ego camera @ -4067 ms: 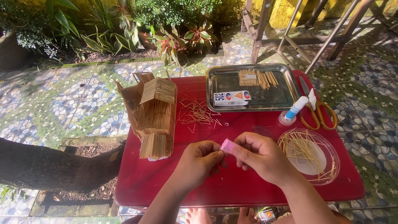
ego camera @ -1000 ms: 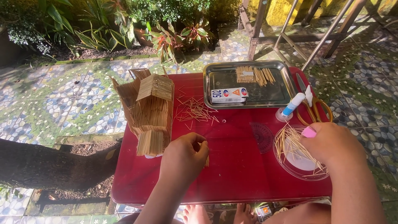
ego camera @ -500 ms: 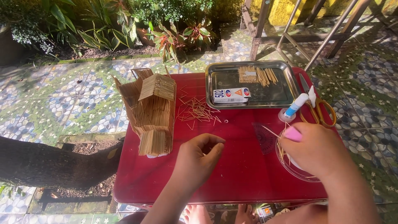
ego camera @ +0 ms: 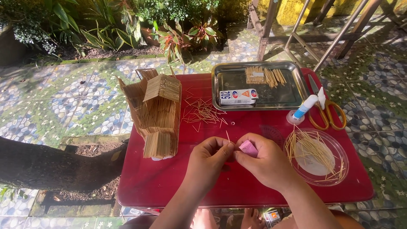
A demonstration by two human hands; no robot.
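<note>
My left hand (ego camera: 208,160) and my right hand (ego camera: 266,162) meet over the front middle of the red table (ego camera: 161,186). The left fingertips pinch a thin wooden stick (ego camera: 227,136) that points upward. My right hand holds a small pink block (ego camera: 248,148) against the left fingertips. A small house built of thin sticks (ego camera: 154,114) stands to the left of my hands. To the right lies a clear round dish (ego camera: 317,157) with several loose sticks in it.
A metal tray (ego camera: 258,85) at the back holds stick bundles and a small box. A glue bottle (ego camera: 302,108) and yellow-handled scissors (ego camera: 325,111) lie at the right. Loose sticks (ego camera: 203,112) are scattered mid-table. A tree trunk (ego camera: 46,165), tiled ground and plants surround the table.
My right hand has come back from the dish at the right to the table's middle and now meets my left hand, with a stick between the fingertips.
</note>
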